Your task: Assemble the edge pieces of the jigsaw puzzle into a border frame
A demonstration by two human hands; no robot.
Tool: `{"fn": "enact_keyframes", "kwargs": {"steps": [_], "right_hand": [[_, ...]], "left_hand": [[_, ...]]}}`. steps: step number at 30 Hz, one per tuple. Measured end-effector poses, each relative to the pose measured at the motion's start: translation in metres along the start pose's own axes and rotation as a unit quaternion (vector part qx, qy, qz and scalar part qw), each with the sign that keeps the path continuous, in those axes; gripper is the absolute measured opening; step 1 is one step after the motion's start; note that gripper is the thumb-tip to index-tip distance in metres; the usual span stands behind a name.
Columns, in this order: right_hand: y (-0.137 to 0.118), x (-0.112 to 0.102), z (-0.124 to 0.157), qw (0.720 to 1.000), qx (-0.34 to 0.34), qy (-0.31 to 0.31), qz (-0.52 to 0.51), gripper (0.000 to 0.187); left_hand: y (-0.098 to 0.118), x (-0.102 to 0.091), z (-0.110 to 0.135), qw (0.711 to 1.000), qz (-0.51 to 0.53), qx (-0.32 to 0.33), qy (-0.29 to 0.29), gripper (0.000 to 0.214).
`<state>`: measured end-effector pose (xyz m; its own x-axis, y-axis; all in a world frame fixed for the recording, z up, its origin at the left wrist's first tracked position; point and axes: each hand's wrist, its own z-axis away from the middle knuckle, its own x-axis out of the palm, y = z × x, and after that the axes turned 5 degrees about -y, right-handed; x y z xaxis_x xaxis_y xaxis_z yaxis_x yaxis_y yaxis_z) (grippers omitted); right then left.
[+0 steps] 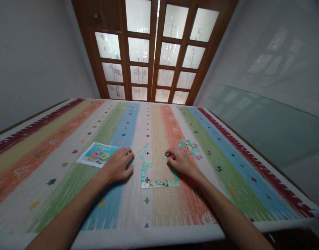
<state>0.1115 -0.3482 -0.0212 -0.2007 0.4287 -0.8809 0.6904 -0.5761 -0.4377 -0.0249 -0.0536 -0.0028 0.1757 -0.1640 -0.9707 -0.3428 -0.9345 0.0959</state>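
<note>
A partly joined jigsaw puzzle (159, 185) lies between my hands, its left side, bottom row and part of the top and right side linked around an open middle. My right hand (180, 160) is closed in a pinch above its upper right, with a small green puzzle piece (164, 157) at the fingertips. My left hand (120, 164) rests on the cloth left of the puzzle, fingers curved and thumb apart, holding nothing visible. One loose piece (134, 162) lies by its fingertips. Several loose turquoise pieces (141, 157) are scattered above the puzzle.
A heap of mixed puzzle pieces (189, 147) lies beyond my right hand. A printed picture sheet (98, 153) with cartoon figures sits by my left hand. Striped cloth (71, 187) covers the table. Behind stand wooden doors with glass panes (152, 52); a glass panel (266, 121) leans at right.
</note>
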Motion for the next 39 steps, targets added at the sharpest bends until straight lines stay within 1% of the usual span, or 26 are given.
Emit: {"fn": "enact_keyframes", "kwargs": {"steps": [2, 6, 9, 12, 14, 18, 20, 22, 26, 29, 33, 39], "right_hand": [[0.0, 0.001, 0.001, 1.0, 0.001, -0.001, 0.003, 0.023], [-0.002, 0.002, 0.004, 1.0, 0.015, 0.007, 0.017, 0.009], [-0.005, 0.001, 0.004, 1.0, 0.016, 0.008, 0.011, 0.007], [-0.007, 0.0, 0.003, 1.0, 0.004, -0.008, -0.015, 0.004], [-0.007, -0.001, 0.002, 0.999, -0.005, -0.024, -0.03, 0.007], [-0.008, -0.002, 0.0, 0.998, -0.024, -0.049, -0.037, 0.023], [-0.008, -0.003, 0.0, 0.997, -0.04, -0.054, -0.039, 0.03], [-0.009, -0.005, 0.0, 0.997, -0.056, -0.049, -0.038, 0.031], [-0.01, -0.009, 0.001, 0.998, -0.056, -0.031, -0.024, 0.017], [-0.01, -0.01, 0.002, 0.998, -0.052, -0.042, -0.01, 0.008], [-0.01, -0.009, 0.004, 0.996, -0.065, -0.057, -0.008, 0.002], [-0.019, -0.005, 0.003, 0.994, -0.079, -0.037, -0.059, 0.007]], "left_hand": [[0.0, 0.001, 0.0, 1.0, 0.004, 0.009, 0.011, 0.013], [0.001, 0.002, -0.001, 1.0, 0.007, 0.016, 0.022, 0.011], [0.003, 0.002, -0.001, 1.0, -0.003, 0.012, 0.014, 0.01], [0.004, 0.003, -0.001, 1.0, -0.007, 0.012, 0.011, 0.01], [0.004, 0.003, -0.001, 1.0, -0.014, 0.014, 0.01, 0.009], [0.004, 0.003, -0.001, 0.999, -0.028, 0.022, 0.015, 0.01], [0.009, 0.003, -0.003, 0.999, -0.027, 0.026, 0.032, 0.015], [0.017, 0.005, -0.005, 0.998, -0.016, 0.035, 0.048, 0.022], [0.038, 0.009, -0.006, 0.994, 0.034, 0.09, 0.046, 0.026], [0.047, 0.013, -0.005, 0.99, 0.054, 0.125, 0.042, 0.026], [0.047, 0.017, -0.004, 0.989, 0.049, 0.137, 0.03, 0.025], [0.047, 0.017, -0.004, 0.989, 0.06, 0.13, 0.03, 0.025]]}}
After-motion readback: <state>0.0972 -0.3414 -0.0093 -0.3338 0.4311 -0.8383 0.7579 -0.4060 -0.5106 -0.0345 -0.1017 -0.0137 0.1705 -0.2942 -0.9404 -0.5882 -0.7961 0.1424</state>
